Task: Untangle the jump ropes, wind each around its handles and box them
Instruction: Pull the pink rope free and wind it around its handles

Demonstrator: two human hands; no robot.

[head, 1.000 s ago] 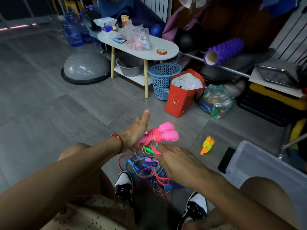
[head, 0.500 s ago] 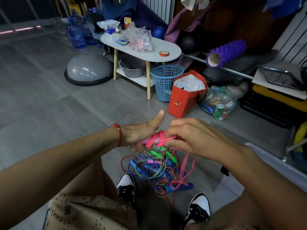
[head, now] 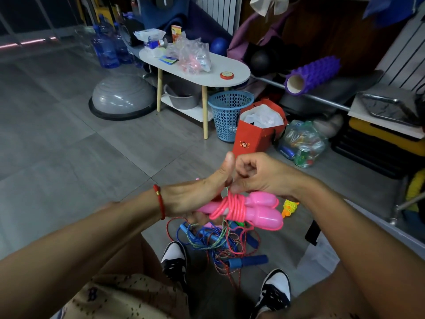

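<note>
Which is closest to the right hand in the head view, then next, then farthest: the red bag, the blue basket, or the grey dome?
From the right hand:
1. Red bag, just beyond it.
2. Blue basket, behind the bag.
3. Grey dome, far left.

pink rope (head: 232, 207): coiled tight around my two pink handles (head: 264, 210), which lie side by side, bulb ends pointing right, held above the floor.
tangle (head: 220, 242): blue, red and green-white cords knotted together on the floor between my shoes, blue handles (head: 248, 261) sticking out.
wound rope (head: 288, 207): yellow-orange bundle on the floor, just right of the pink handles.
box (head: 379, 229): clear, at my right, mostly hidden by my arm.
</note>
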